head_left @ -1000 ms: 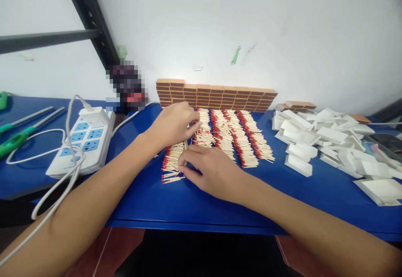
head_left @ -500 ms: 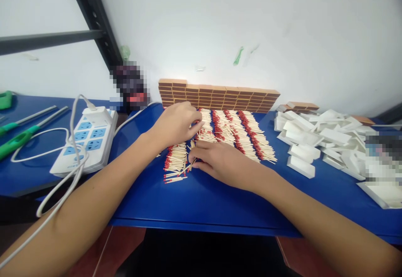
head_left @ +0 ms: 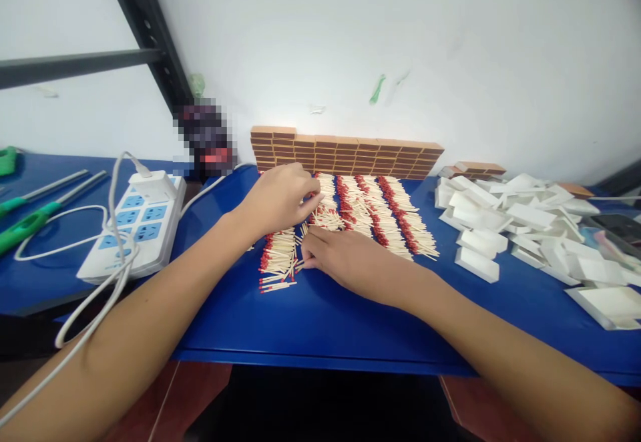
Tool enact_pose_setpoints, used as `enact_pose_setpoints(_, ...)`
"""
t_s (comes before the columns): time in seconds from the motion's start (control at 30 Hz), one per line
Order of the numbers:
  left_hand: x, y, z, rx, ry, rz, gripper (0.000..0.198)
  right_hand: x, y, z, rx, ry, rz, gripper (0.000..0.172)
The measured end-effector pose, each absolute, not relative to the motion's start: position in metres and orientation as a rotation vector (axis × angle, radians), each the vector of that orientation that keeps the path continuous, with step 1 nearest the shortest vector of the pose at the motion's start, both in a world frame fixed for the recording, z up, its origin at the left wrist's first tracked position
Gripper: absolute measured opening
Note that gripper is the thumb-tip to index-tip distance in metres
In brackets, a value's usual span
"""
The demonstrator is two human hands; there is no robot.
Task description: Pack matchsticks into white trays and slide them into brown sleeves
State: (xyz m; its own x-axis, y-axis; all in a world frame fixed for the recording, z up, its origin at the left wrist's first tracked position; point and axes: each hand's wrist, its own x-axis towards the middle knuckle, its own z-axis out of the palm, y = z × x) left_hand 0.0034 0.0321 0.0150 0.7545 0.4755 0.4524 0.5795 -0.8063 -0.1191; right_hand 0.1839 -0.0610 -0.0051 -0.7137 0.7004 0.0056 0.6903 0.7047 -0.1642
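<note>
Red-tipped matchsticks [head_left: 398, 225] lie in several slanting rows on the blue table. My left hand [head_left: 280, 196] is over the left rows, its fingers curled inward; what they hold, if anything, is hidden. Just nearer to me, my right hand [head_left: 345, 258] is closed, with thumb and forefinger pinched by a matchstick [head_left: 300, 267] at the lower end of the leftmost row. Beside those fingertips the leftmost matchsticks [head_left: 279, 255] lie somewhat loosely, and a few sit apart at the near end. Both hands cover part of the rows.
Matchboxes [head_left: 350, 155] with brown sides are stacked along the wall behind the rows. White paper trays [head_left: 531, 218] lie heaped at the right, near a dark phone [head_left: 623, 228]. On the left are a white power strip [head_left: 135, 228], its looping cable and green-handled tools [head_left: 40, 218].
My right fingers have shifted slightly at the leftmost row, and the matchsticks at their tips lie differently. My left hand is almost still. The view has moved a little.
</note>
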Motion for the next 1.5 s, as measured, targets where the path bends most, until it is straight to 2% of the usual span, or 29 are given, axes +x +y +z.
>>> enact_pose_setpoints(0.27,0.004,0.033,0.014,-2.700,-0.840,-0.613,0.026,0.183,-0.062,-0.003,-1.184,-2.825,0.251,0.012)
enact_pose_setpoints(0.7,0.003,0.033,0.015,-2.710,-0.839,-0.603,0.027,0.181,-0.068,-0.001,-1.172,-2.816,0.091,0.026)
enact_pose_setpoints(0.83,0.002,0.036,0.014,-2.680,-0.834,-0.615,0.026,0.163,-0.085,-0.006,-1.044,-2.795,0.202,0.025)
enact_pose_setpoints(1.07,0.000,0.038,0.014,-2.667,-0.812,-0.642,0.026,0.130,-0.103,-0.027,-1.133,-2.761,0.058,0.023)
enact_pose_setpoints(1.2,0.000,0.038,0.013,-2.660,-0.819,-0.668,0.024,0.141,-0.090,-0.018,-1.181,-2.698,0.103,0.032)
enact_pose_setpoints(1.4,0.000,0.035,0.015,-2.692,-0.846,-0.675,0.023,0.172,-0.068,-0.003,-1.166,-2.642,0.382,0.015)
enact_pose_setpoints(1.5,0.001,0.034,0.016,-2.699,-0.830,-0.675,0.025,0.177,-0.065,-0.004,-1.143,-2.684,0.420,0.015)
